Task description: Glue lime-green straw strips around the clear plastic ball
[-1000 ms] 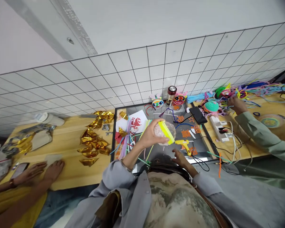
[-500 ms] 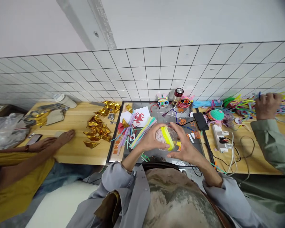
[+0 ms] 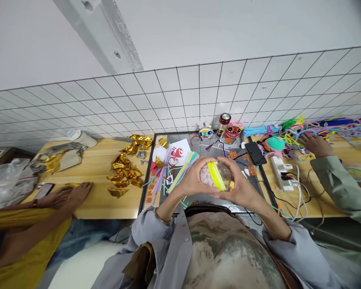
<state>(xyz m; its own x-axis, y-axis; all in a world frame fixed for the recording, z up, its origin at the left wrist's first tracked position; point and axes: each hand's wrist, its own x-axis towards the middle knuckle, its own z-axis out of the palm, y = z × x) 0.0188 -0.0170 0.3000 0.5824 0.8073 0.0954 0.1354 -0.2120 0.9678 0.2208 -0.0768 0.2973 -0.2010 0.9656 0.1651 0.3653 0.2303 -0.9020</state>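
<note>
Though looser at right half a second ago, now cups ball (image 3: 216, 176), low centre of frame, between half-curled fingers of left hand (image 3: 195, 180) and right hand (image 3: 240, 185), steadying both sides

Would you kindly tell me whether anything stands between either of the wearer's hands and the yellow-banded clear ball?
Nothing visible does: the left hand and right hand cup the yellow-banded clear ball directly, from its two sides.

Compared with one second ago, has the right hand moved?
Yes. Judged against the black phone, the right hand has moved forward, toward the tiled wall, and now cups the yellow-banded clear ball.
</note>
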